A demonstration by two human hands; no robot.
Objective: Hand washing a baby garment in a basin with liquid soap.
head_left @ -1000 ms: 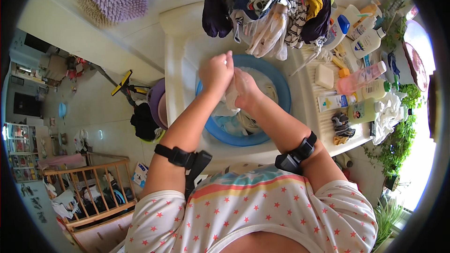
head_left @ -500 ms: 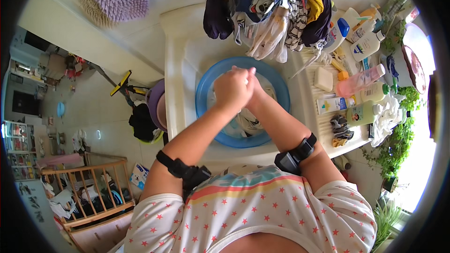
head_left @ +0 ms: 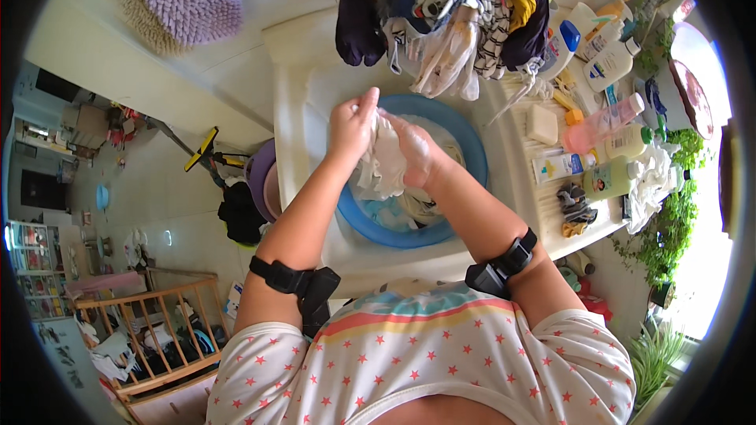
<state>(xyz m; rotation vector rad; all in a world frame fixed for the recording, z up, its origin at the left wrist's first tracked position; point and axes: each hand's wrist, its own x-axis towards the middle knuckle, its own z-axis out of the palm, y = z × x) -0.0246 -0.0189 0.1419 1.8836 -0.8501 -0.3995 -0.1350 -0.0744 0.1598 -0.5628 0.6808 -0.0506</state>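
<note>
My left hand (head_left: pixel 352 126) is closed on the upper end of a wet white cloth (head_left: pixel 383 164), thumb uppermost. On the cloth's other side, my right hand (head_left: pixel 419 153) grips its edge, with pale suds on the skin. The cloth hangs crumpled between both hands, over a round blue basin (head_left: pixel 475 159) in a white sink (head_left: pixel 295 102). Below it in the basin lie a light blue cloth (head_left: pixel 391 216) and a whitish cloth with dark lines (head_left: pixel 421 203), partly hidden.
A heap of clothes (head_left: pixel 441 12) stands at the sink's far side. On the ribbed ledge to the right are a soap bar (head_left: pixel 542 124), a tube (head_left: pixel 561 166), a pink bottle (head_left: pixel 587 134) and several other bottles. A purple basin (head_left: pixel 261 173) sits left of the sink.
My hands were clasped together over the basin. They have come apart, the left one moving left, and the white cloth now shows between them.
</note>
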